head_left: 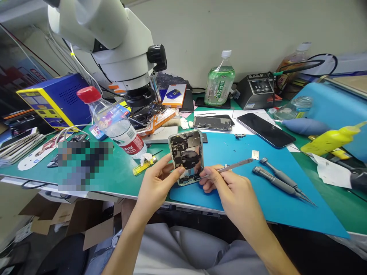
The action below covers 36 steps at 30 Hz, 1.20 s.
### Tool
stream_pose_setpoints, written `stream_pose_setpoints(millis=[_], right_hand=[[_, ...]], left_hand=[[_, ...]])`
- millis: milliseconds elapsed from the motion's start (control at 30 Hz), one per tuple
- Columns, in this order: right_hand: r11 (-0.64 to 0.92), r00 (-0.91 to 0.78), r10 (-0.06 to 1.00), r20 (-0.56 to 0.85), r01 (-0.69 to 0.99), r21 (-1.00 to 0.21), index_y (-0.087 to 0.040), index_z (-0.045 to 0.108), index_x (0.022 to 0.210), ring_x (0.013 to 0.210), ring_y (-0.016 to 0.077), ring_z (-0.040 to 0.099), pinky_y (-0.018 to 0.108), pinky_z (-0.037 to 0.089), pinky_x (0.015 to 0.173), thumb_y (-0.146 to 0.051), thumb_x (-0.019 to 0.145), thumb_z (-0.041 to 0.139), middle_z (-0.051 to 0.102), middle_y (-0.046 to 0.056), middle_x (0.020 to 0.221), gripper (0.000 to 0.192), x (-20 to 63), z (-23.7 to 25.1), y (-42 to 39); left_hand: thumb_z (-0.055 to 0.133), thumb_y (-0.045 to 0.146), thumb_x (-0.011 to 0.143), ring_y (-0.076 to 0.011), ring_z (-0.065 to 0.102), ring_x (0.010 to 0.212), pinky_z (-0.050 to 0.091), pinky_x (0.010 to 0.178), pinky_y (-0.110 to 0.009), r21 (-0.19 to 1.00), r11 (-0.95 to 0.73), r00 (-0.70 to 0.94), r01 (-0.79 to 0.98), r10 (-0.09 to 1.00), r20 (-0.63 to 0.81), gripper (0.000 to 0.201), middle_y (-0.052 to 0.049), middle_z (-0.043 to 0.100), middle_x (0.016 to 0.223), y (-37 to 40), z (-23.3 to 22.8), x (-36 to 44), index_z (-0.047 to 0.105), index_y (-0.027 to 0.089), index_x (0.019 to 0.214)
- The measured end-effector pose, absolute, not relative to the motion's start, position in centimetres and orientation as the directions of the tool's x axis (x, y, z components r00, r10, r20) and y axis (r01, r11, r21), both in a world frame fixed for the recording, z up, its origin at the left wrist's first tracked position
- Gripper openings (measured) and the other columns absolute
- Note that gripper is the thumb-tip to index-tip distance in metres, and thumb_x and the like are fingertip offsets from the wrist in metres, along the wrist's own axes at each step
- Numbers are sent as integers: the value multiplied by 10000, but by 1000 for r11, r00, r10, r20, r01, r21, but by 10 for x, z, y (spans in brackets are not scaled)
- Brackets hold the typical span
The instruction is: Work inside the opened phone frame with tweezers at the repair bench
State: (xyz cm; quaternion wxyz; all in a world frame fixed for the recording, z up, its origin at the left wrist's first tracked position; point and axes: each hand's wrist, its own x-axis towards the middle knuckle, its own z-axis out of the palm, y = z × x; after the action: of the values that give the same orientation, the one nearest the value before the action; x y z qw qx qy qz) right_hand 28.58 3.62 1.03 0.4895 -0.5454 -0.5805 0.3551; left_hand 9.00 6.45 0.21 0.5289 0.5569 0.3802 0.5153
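We are holding an opened phone point(187, 156) upright and a little tilted above the near edge of the blue mat point(258, 191), just below the middle of the view. Our left hand point(156, 183) is cradling its lower left corner, with the thumb lying across the bottom edge, so this grip is pressed onto the phone's frame. Our right hand point(229, 187) is sitting at four o'clock from the phone, its fingers pinched together on a pair of metal tweezers point(233, 165); the tweezers' tip is touching the phone's bottom edge while the shaft is pointing off toward two o'clock.

At three o'clock from our right hand, two grey screwdrivers point(282, 181) are lying side by side on the mat. At twelve o'clock from the phone, a second stripped phone body point(212, 123) is resting on the green table point(123, 175), and a dark phone point(265, 130) is lying at one o'clock. A clear bottle with a red cap point(114, 124) is leaning at ten o'clock, with a small yellow screwdriver point(143, 165) just beside its base. The white microscope point(114, 42) is looming at eleven o'clock.
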Motion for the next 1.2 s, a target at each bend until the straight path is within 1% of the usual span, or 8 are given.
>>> stream_pose_setpoints(millis=[100,200,400,600,767,933,1033,1200], right_hand=[[143,108,977,183,304,-942,-218,773,775,635,147,733,240,599,642,-509,1056,589,805,27,804,444,286,10,36],[139,120,976,184,307,-942,-220,779,789,627,145,731,237,596,639,-531,1049,598,803,23,797,444,286,10,35],[124,86,984,154,282,-951,-224,799,770,671,162,752,243,598,665,-553,1045,602,798,22,769,472,288,13,36],[139,88,981,175,316,-939,-229,784,747,655,161,739,247,590,641,-516,1049,605,798,23,770,453,288,13,35],[124,129,976,174,326,-937,-230,784,758,633,163,744,252,603,638,-550,1042,605,799,24,754,465,288,11,34],[139,112,977,180,304,-942,-238,794,771,656,160,749,241,603,652,-555,1042,609,803,16,788,456,287,12,35],[157,90,976,196,325,-933,-241,787,759,659,160,743,246,596,660,-518,1053,605,796,10,771,443,287,13,36],[154,130,969,209,345,-926,-240,784,786,632,162,729,264,593,635,-522,1058,595,796,14,782,435,286,10,34]], left_hand=[[777,318,981,-121,759,1006,579,816,-138,981,-146,180,-131,969,168,258,15,838,1166,64,3,90,770,302,1239],[782,317,977,-126,761,968,597,851,-174,980,-152,170,-125,970,172,270,3,834,1178,65,3,89,761,291,1244],[776,347,974,-222,769,1124,622,920,-261,980,-160,178,-117,968,179,289,-40,819,1247,66,0,88,754,256,1248],[785,340,968,-192,775,1053,616,918,-255,980,-157,171,-121,969,176,276,-20,817,1254,65,0,89,750,273,1234],[780,341,974,-199,764,1132,600,897,-223,980,-151,183,-133,968,174,313,-18,815,1263,66,0,88,747,291,1281],[779,334,978,-166,764,1089,585,860,-186,980,-153,180,-129,968,174,280,-7,824,1229,65,-1,88,752,288,1254],[774,338,981,-179,765,1102,591,890,-205,980,-154,178,-123,968,174,283,-12,819,1249,65,0,88,753,288,1258],[778,339,976,-206,765,1139,603,906,-228,979,-161,179,-126,967,182,294,-20,814,1275,66,0,89,760,298,1266]])
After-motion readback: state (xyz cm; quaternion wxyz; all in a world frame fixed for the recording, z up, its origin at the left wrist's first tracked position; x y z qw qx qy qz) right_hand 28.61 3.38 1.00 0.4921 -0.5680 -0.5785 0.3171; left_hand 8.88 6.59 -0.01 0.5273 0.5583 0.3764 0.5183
